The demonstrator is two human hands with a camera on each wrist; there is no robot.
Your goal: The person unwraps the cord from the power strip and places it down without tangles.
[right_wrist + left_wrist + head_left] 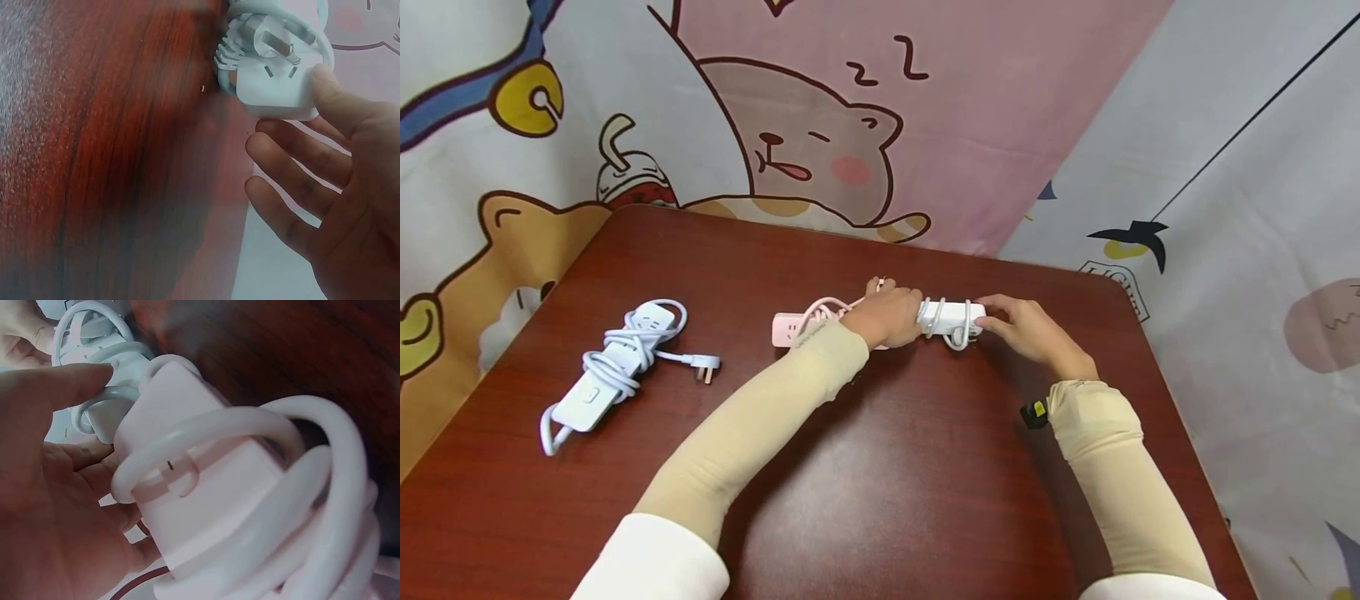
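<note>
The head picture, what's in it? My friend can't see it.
A person's left hand and right hand hold opposite ends of a cord-wrapped white power strip. A pink power strip, partly hidden behind the left hand, lies beside it on a reddish-brown table, with another white strip farther left. Behind is a sleeping cartoon bear.

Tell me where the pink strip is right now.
In the head view, the pink strip is toward the far side of the table, partly hidden by the left hand, just left of a white strip.
</note>
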